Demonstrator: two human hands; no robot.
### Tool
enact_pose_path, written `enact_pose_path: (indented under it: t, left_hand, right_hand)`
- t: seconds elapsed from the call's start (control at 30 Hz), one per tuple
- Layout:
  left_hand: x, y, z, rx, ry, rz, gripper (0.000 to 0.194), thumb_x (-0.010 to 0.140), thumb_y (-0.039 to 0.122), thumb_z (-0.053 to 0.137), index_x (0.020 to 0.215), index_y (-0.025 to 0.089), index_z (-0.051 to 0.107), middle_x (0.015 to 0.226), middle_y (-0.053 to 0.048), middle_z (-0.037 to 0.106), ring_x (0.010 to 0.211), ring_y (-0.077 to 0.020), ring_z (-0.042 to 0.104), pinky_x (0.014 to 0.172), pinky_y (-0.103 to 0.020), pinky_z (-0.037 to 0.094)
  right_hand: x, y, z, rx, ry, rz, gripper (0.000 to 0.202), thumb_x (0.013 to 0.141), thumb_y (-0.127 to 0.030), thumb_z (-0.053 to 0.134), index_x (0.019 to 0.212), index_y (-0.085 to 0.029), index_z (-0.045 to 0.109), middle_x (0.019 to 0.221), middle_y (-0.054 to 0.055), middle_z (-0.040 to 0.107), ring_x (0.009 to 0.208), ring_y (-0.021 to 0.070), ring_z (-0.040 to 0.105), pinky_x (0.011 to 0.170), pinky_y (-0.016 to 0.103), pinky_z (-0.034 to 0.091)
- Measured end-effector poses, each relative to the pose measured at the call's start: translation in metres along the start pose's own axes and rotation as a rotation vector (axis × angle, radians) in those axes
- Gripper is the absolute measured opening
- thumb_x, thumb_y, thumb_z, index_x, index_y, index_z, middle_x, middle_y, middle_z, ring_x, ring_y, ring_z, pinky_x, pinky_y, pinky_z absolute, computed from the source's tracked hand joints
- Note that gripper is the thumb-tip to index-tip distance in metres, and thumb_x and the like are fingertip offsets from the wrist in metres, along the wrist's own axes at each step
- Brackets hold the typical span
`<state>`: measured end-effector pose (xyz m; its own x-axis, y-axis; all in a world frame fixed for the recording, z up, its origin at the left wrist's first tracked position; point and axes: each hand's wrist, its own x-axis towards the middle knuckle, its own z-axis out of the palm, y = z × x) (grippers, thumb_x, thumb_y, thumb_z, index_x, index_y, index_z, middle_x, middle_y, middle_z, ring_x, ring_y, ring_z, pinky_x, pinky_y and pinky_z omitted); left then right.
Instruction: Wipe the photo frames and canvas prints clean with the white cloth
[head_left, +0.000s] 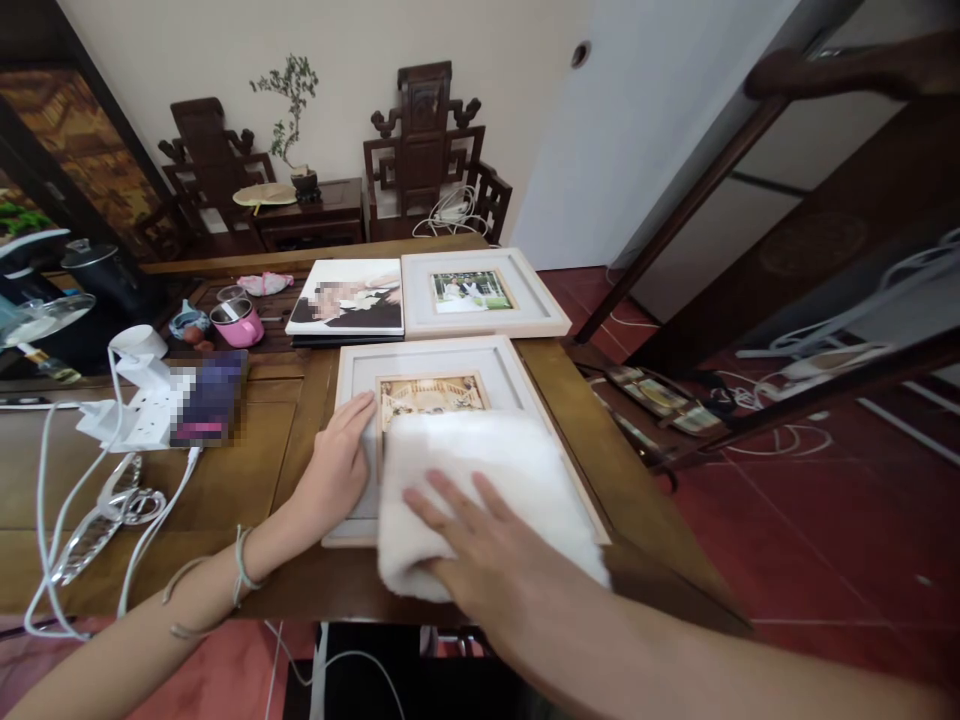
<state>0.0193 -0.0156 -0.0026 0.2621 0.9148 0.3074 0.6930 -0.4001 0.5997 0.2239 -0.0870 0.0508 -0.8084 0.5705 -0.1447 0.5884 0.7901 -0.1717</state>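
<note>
A light wooden picture frame (517, 375) lies flat near the front of the table, with an ornate gold-toned picture (431, 392) inside. Across its lower right part spreads a thick white cloth (480, 450), which hides much of the picture. My right hand (480, 530) rests on this cloth, fingers apart and stretched out over it; the thumb lies near the cloth's folded front edge. My left hand (341, 460) lies on the frame's left side, its fingers extended side by side and touching it. A bracelet circles the left wrist.
Behind are another frame (544, 300) and a photo panel (345, 295). To the left on the table (255, 490) are a power strip (150, 410), charging cables, a silver hair claw (112, 515), a pink cup (238, 322) and kettles. Beyond the table's right edge lies red flooring (795, 530).
</note>
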Motion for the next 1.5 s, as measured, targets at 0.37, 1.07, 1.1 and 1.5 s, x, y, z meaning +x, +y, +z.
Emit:
enact_pose_path:
  t: [0.37,1.07,1.1,1.5]
  left_hand:
    - [0.002,0.012,-0.007,-0.249,0.133,-0.149,0.047,0.096,0.031,0.033,0.135,0.008,0.049,0.146,-0.015,0.044,0.137,-0.021,0.039,0.117,-0.041,0.026]
    - [-0.002,0.008,-0.001,0.019,-0.032,-0.015,0.056,0.1,0.044,0.024,0.145,0.012,0.032,0.155,-0.018,0.028,0.144,-0.0257,0.024,0.116,-0.049,0.023]
    - [-0.002,0.008,-0.001,0.026,-0.031,-0.006,0.055,0.1,0.043,0.025,0.146,0.013,0.031,0.155,-0.017,0.027,0.145,-0.0255,0.022,0.117,-0.049,0.022]
    - [-0.007,-0.001,0.002,0.066,-0.039,0.021,0.063,0.082,0.003,0.036,0.144,0.013,0.036,0.156,-0.017,0.026,0.143,-0.0284,0.026,0.115,-0.053,0.024]
  right_hand:
    - [0.065,0.011,-0.008,-0.141,0.006,0.049,0.033,0.087,-0.013,0.052,0.116,-0.016,0.068,0.151,0.017,0.031,0.139,0.0408,0.026,0.103,0.066,0.031]
    - [0.075,0.054,-0.01,-0.284,0.111,-0.022,0.034,0.082,-0.012,0.059,0.114,-0.015,0.068,0.149,0.013,0.038,0.14,0.0328,0.027,0.113,0.053,0.025]
    - [0.083,0.059,-0.011,-0.326,0.123,-0.012,0.033,0.083,-0.013,0.058,0.115,-0.015,0.068,0.15,0.013,0.037,0.14,0.0326,0.026,0.113,0.054,0.023]
    - [0.125,0.104,-0.034,-0.48,0.201,0.018,0.029,0.091,-0.013,0.05,0.112,-0.017,0.069,0.149,0.008,0.041,0.141,0.0305,0.024,0.114,0.055,0.017]
